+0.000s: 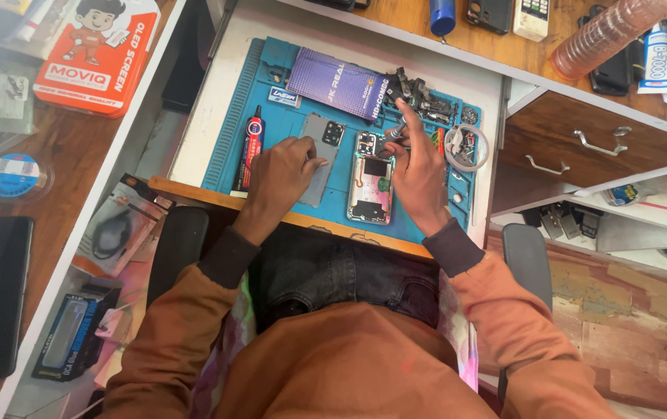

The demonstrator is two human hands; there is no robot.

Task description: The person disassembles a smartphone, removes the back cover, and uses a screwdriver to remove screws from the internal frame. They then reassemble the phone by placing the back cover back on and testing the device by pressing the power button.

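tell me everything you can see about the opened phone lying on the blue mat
The opened phone lies flat on the blue mat, long side pointing away from the person, back cover off. Its insides show: pale metal plates, a dark block mid-body, a dark part near the bottom end, thin reddish lines. The right hand rests over its upper right edge, fingers stretched past the top. The grey back cover lies just left, under the left hand.

left hand curled knuckles-up, right hand fingers pinched, index finger raised
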